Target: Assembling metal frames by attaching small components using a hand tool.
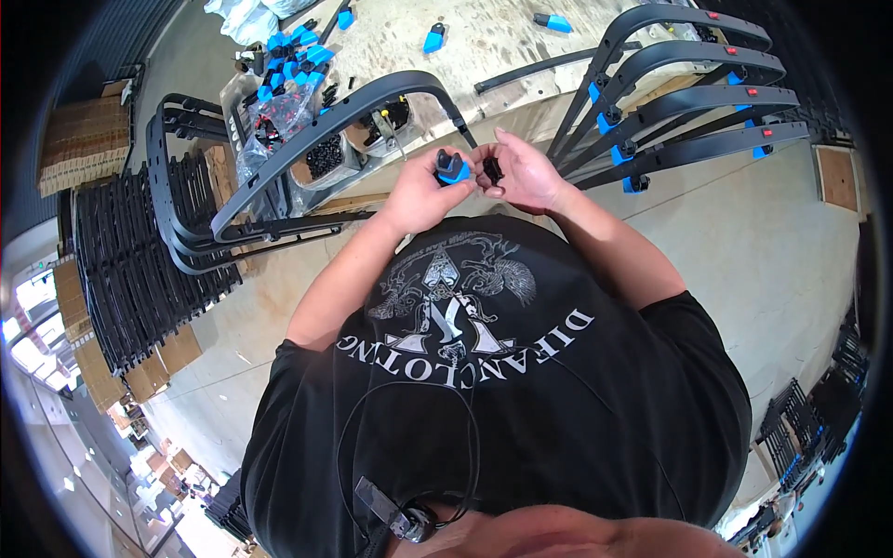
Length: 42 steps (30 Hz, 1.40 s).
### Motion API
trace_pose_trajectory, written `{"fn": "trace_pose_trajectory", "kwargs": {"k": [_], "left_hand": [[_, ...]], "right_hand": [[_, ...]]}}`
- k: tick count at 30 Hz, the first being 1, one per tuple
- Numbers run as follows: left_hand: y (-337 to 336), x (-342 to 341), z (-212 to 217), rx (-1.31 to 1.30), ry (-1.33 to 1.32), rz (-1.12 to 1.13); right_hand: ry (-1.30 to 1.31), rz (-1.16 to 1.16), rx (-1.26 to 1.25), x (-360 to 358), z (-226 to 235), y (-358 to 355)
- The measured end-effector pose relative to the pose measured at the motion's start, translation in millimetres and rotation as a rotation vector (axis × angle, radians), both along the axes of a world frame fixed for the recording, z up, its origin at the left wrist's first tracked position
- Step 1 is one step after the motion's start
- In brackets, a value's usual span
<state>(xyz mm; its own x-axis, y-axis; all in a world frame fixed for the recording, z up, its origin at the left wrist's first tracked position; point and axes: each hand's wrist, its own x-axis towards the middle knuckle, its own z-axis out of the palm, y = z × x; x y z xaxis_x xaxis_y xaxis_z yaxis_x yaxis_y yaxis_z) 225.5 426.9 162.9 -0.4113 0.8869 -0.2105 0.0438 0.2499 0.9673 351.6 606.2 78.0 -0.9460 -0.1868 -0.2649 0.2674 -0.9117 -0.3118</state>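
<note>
your left hand grips a blue-and-black plastic fitting; your right hand cups small black parts, likely so none spill.

The person wears a black T-shirt with short sleeves, its chest carrying a pale grey-and-white emblem with a triangular top, flanked by dimmer grey figures, above a curved row of white capital letters. A thin dark cable loops over the fabric to a small dark device near the neckline, beside a flat grey rectangular piece. Both forearms are bare.
</note>
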Motion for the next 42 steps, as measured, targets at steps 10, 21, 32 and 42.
{"fn": "trace_pose_trajectory", "kwargs": {"k": [10,21,32,42], "left_hand": [[19,-3,-25,-0.233,-0.166,-0.084],[24,3,-16,-0.254,-0.16,-0.035],[6,-1,-36,-0.197,-0.4,0.088],[1,-3,-43,-0.099,-0.621,0.219]], "right_hand": [[-0.139,-0.037,0.396,-13,31,-20],[-0.214,0.0,0.516,-17,21,-21],[-0.24,-0.084,0.315,-6,8,-22],[-0.207,-0.178,0.326,2,7,-22]]}}
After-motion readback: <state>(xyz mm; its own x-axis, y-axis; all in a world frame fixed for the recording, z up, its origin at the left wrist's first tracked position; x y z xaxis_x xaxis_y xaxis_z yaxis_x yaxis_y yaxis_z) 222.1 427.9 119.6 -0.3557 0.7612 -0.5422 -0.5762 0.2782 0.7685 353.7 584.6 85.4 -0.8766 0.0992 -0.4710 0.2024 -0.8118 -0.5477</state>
